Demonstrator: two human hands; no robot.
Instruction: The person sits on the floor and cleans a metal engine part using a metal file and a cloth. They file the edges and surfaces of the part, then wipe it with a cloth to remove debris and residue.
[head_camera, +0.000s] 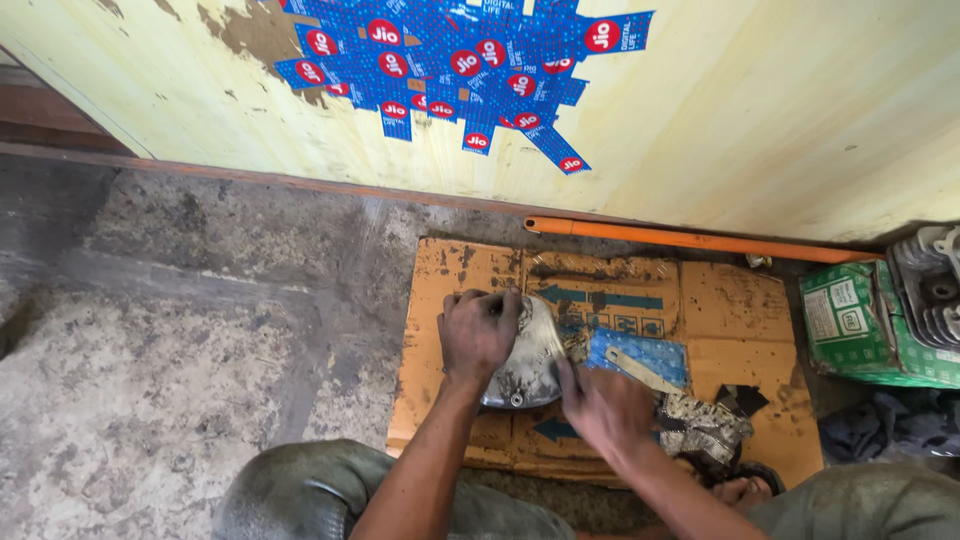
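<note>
Squatting over stained cardboard (450, 400) on the floor, the person's left hand (478, 332) grips a grey metal engine cover (530, 365) with curled fingers; the right hand (603, 408), fingers bunched, presses its edge beside a blue cloth (640, 352).

The flattened cardboard sheet (720, 300) on the floor serves as the landmark. Left of it the bare concrete floor (180, 330) lies open, with room for a hand to pass freely. On the sheet's middle, the left hand (478, 332) and right hand (603, 410) crowd a metal engine cover (528, 368), with a blue packet (640, 355) and a grimy rag (700, 428) just right of them. The sheet's far strip and its right part are bare. Behind the sheet an orange rod (700, 240) lies along the yellow wall (780, 120), closing that side. Right of the sheet a green box (860, 325) and a finned engine part (930, 285) block the way. The near edge is hemmed by the person's knees.
</note>
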